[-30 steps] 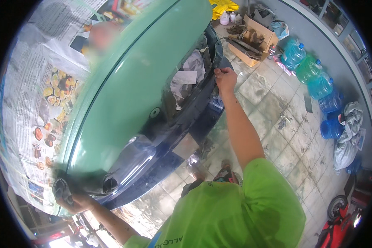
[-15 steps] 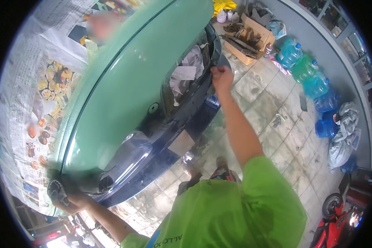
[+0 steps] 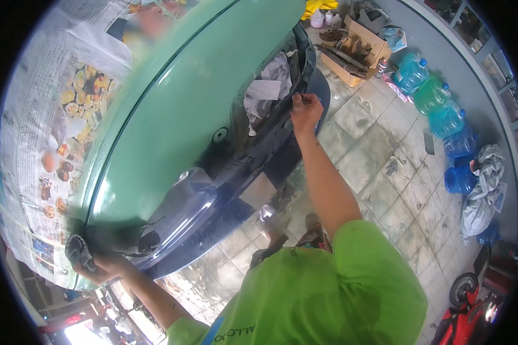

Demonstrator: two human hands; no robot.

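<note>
My left hand (image 3: 108, 268) is closed round a dark grey crumpled cloth (image 3: 79, 253) at the left end of the car's back. Beside it is a dark recess where the green boot lid (image 3: 172, 132) meets the blue bumper (image 3: 184, 224). Further off, my right hand (image 3: 307, 112) has its fingers bent in a pinch at the upper edge of the bumper. Whatever sits between those fingertips, if anything, is hidden. Close to that hand, crumpled paper (image 3: 265, 89) is stuffed into the dark opening above the bumper.
Newspaper (image 3: 40, 132) covers the car beyond the green panel. On the tiled floor (image 3: 385, 155) at the right stand a cardboard box (image 3: 351, 72) of dark parts, several large plastic bottles (image 3: 431, 95) and a grey plastic bag (image 3: 482, 201). A red motorbike (image 3: 463, 316) is at lower right.
My view has shifted slightly, so the car and floor sit a little differently in the picture. Both hands stay at about the same places on the car.
</note>
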